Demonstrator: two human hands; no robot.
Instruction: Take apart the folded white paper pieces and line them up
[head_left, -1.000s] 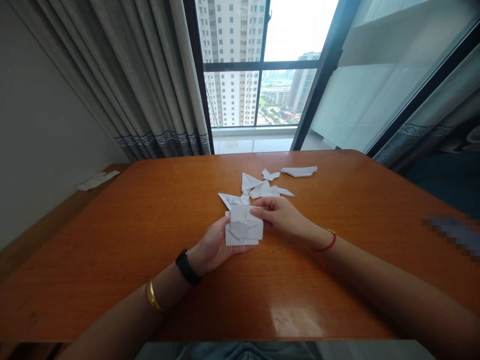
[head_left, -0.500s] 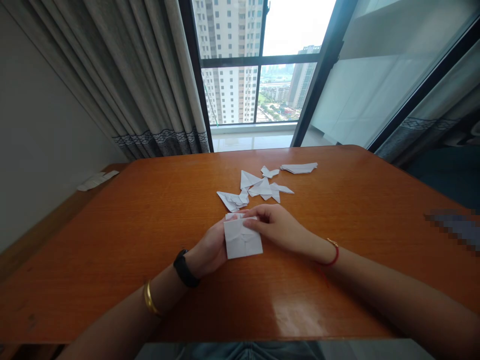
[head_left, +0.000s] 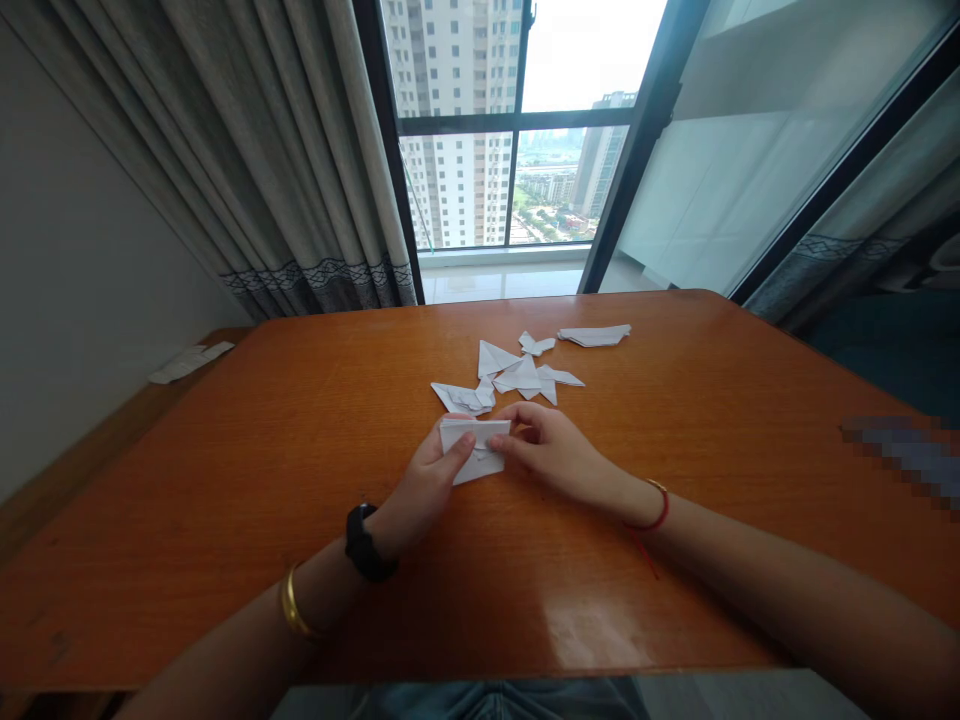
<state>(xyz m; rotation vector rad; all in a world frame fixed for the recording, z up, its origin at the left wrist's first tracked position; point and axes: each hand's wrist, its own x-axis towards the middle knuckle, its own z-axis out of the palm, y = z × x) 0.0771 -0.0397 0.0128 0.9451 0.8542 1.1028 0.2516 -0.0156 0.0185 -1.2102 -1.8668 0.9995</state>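
A white, creased, folded paper [head_left: 474, 447] lies low over the orange wooden table [head_left: 300, 450], held from both sides. My left hand [head_left: 424, 490] pinches its left edge, index finger stretched across the front. My right hand [head_left: 551, 455] grips its right edge with thumb and fingertips. The left wrist carries a black watch and a gold bangle, the right wrist a red string bracelet.
Several folded white paper shapes [head_left: 517, 375] lie just beyond my hands, and a flatter folded piece [head_left: 596, 335] farther back right. More white paper [head_left: 187, 362] rests on a ledge at the left wall. Curtains and a large window stand behind the table.
The paper went from an upright, square-looking sheet to a narrower, flatter fold lowered toward the table. Both hands shifted slightly forward and down with it.
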